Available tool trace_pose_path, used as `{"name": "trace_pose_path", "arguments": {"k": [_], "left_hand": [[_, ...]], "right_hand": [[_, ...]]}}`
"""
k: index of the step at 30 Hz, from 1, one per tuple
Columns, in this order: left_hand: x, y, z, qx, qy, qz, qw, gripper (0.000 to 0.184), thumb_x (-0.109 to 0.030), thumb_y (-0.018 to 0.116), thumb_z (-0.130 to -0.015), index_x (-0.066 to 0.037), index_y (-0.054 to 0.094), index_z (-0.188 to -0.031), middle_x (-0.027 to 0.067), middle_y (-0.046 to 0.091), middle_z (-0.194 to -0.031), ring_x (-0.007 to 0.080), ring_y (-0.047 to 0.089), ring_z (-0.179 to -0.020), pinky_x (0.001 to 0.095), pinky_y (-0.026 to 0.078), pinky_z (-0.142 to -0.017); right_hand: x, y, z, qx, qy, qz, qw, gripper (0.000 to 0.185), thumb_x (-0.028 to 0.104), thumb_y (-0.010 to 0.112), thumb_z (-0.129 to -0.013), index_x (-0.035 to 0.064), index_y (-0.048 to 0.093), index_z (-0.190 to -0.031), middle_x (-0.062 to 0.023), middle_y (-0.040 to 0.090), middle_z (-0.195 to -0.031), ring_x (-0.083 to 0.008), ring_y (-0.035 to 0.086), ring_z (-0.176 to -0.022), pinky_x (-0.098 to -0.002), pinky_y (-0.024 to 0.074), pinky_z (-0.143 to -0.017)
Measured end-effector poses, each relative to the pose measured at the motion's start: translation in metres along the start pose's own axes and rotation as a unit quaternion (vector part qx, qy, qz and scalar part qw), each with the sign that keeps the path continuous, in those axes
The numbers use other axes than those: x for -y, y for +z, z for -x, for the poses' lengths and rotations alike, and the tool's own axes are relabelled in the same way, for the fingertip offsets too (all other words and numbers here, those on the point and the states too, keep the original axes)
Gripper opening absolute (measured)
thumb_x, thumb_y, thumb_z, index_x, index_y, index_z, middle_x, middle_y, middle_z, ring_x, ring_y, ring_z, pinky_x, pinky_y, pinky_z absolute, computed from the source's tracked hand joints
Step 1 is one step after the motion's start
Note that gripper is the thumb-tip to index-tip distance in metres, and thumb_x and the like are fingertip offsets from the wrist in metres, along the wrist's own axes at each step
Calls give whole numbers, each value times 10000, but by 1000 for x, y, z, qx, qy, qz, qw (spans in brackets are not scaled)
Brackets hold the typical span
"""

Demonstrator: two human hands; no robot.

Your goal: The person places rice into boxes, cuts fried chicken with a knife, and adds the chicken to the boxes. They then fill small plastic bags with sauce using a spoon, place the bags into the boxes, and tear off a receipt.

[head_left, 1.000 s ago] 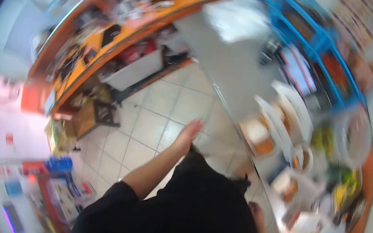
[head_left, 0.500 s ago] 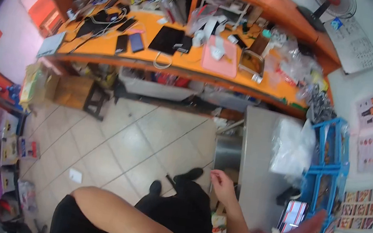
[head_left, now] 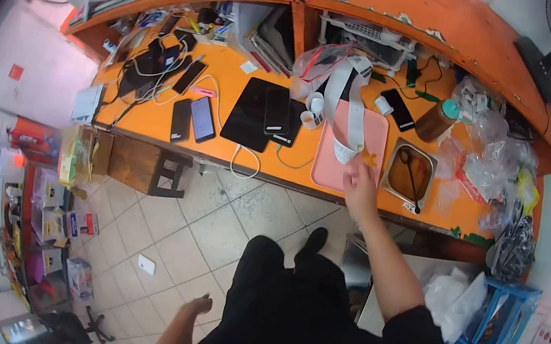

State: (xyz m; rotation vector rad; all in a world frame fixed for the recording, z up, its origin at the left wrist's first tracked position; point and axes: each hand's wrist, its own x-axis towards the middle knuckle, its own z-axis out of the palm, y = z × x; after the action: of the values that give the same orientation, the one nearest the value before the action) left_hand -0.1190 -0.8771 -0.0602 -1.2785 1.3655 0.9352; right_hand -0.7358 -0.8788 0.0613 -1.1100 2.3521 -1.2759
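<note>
My right hand [head_left: 361,183] reaches over the front edge of the orange desk, at the right side of a pink tray [head_left: 332,163]. Its fingers are partly bent, close to a small orange-yellow piece [head_left: 368,159]; whether they touch it is unclear. A long white paper strip [head_left: 342,146] curls down onto the tray just left of the fingers. Right of the hand sits a metal container [head_left: 409,174] with a dark ladle in it. My left hand [head_left: 201,305] hangs low over the tiled floor, fingers curled and too small to read clearly.
The orange desk [head_left: 204,151] bears phones, a black tablet [head_left: 250,113], cables, a brown bottle [head_left: 438,119] and plastic bags. A wooden stool [head_left: 138,164] stands under its left part. Blue crates [head_left: 499,319] stand at the right. A white card-like object [head_left: 146,264] lies on the floor.
The view has turned and come closer to the orange desk. My right hand has moved from above the metal table to the pink tray. My left hand now hangs at the lower left.
</note>
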Motion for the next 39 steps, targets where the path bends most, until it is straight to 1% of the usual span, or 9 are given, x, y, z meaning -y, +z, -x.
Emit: {"name": "trace_pose_path", "arguments": {"k": [4,10,12,14,18,22,24,32,39], "left_hand": [[-71,-16,40,1,-38,485,874,819,-619,459,-1027,-121,218,-1632,256,396,-1603,417,436,-1445,528,398,-1144],[-110,-146,-60,-6,36,621,783,901,-666,467,-1010,61,354,-1531,265,436,-1565,414,438,-1435,490,347,-1183],[-137,-254,-17,-280,124,245,920,661,-439,652,-978,19,509,-1432,296,557,-1425,406,512,-1362,482,415,-1126],[-189,-363,44,-461,410,131,776,390,-210,689,-958,6,590,-1267,231,653,-1180,353,649,-1078,463,505,-942],[-321,-476,124,-392,547,253,695,302,-147,633,-993,8,616,-1251,185,694,-1094,321,695,-995,397,545,-881],[-379,-516,174,-307,719,-164,602,400,-241,697,-953,-11,649,-1276,239,678,-1236,422,649,-1150,453,542,-934],[-381,-543,219,-144,657,-84,735,340,-246,723,-962,-51,693,-1238,190,704,-1236,350,706,-1088,393,549,-935],[-294,-786,298,-577,619,375,379,171,-93,595,-1010,31,666,-1104,82,704,-959,162,654,-889,312,518,-819],[-191,-949,287,-975,166,105,107,272,-105,622,-884,-3,651,-1134,223,700,-976,472,667,-904,550,515,-851]], "right_hand": [[2,21,-70,2,-50,249,967,500,215,771,-856,62,616,-1306,-150,641,-1224,-319,568,-1252,-517,399,-1091],[-12,38,-93,75,6,228,971,483,213,784,-819,61,649,-1258,-145,642,-1242,-339,558,-1277,-530,389,-1098],[9,33,-90,14,10,180,984,457,173,774,-833,57,644,-1255,-141,644,-1236,-332,582,-1240,-503,425,-1063],[50,18,-105,-56,10,133,990,432,133,764,-846,54,640,-1253,-137,645,-1231,-326,605,-1202,-477,462,-1028],[100,4,-138,-103,39,-48,993,264,83,685,-955,13,632,-1203,-113,674,-1126,-235,690,-1041,-343,554,-875],[89,-1,-169,12,60,-92,994,275,80,651,-975,4,648,-1239,-92,675,-1108,-170,663,-994,-320,529,-896],[98,-13,-150,44,96,-122,987,253,112,646,-1006,0,661,-1233,-98,696,-1151,-181,665,-1060,-318,517,-948],[62,-62,-23,-87,249,-171,949,236,157,619,-1031,-9,635,-1198,-58,668,-1077,-130,637,-919,-277,520,-817],[89,-72,10,-144,357,-85,919,373,298,524,-1094,30,643,-1323,-177,711,-1164,-299,681,-990,-408,554,-801]]}}
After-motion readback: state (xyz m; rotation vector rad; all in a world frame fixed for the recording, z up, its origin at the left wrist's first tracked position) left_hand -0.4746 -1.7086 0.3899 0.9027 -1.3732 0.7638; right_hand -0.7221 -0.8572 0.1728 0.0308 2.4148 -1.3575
